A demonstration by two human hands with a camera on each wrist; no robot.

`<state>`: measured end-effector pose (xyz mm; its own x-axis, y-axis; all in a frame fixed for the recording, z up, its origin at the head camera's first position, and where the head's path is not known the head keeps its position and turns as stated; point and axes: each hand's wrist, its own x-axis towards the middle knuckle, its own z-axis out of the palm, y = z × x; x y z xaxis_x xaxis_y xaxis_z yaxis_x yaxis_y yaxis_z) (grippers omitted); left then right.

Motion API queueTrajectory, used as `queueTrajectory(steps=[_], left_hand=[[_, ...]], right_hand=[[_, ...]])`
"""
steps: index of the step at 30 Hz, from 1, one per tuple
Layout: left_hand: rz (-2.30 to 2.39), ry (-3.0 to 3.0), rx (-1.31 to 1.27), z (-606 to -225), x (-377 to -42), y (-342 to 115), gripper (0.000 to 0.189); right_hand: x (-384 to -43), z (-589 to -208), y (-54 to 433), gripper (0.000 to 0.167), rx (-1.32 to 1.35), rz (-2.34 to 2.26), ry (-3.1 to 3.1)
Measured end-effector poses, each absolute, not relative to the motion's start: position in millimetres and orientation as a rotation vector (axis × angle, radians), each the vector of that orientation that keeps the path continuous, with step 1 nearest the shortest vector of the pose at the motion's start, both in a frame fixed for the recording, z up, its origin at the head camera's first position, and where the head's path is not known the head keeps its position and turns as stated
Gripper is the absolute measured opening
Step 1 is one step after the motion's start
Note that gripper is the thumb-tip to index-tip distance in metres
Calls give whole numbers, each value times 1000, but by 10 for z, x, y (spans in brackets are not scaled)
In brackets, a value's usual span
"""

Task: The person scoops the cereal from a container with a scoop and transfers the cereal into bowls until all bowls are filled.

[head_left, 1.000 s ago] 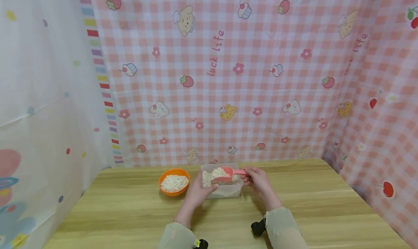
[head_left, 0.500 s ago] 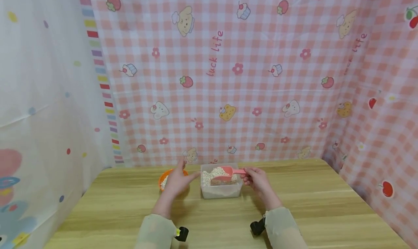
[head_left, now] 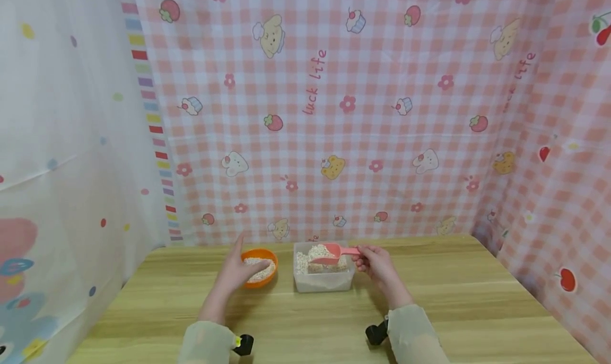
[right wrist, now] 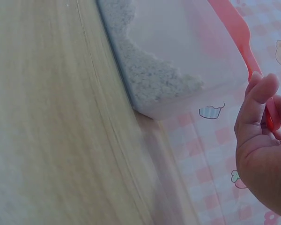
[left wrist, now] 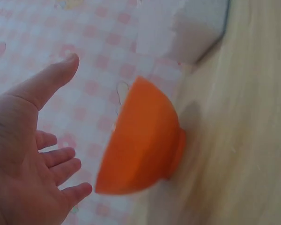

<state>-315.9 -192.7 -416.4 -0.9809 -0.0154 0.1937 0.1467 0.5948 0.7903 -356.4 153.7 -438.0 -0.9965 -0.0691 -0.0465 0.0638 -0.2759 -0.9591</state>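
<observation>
My right hand [head_left: 378, 264] pinches the handle of a pink scoop [head_left: 329, 254], also seen in the right wrist view. The scoop is heaped with pale flakes that look like oats and sits over a clear plastic box [head_left: 323, 284] holding more of them. Beside the left rim of an orange bowl [head_left: 273, 274], my left hand [head_left: 234, 271] is spread, its thumb reaching over the bowl. Flakes [head_left: 255, 269] lie in the bowl. In the left wrist view a gap shows between the extended fingers and the bowl [left wrist: 143, 143].
The bowl stands to the left of the box on a wooden table [head_left: 305, 321]. A pink checked cloth [head_left: 305, 141] hangs behind the table's far edge. Another light cloth [head_left: 71, 141] hangs at the left. Black wrist cameras [head_left: 377, 332] sit by both sleeves.
My left hand has let go of the box's left side and moved left, across the bowl, to its left side. The right hand keeps the loaded scoop over the box.
</observation>
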Motion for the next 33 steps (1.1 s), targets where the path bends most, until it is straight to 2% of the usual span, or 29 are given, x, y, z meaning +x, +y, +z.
queueTrajectory(steps=[12,28,33], left_hand=[[-1447,-2643,-23,-4390,-3112,-2026,121],[-1393,-2744,-18,-4480,-3065,-2142,118],[-1408,-2732,-24,-4510,-3076,-2140,117]], right_hand=[[-3571,-4367,1555,34,41,-2415,1857],[-3573,-4409,1530,28,25,-2456,1852],[-3561,-4419,1549,31,7,-2454,1862]])
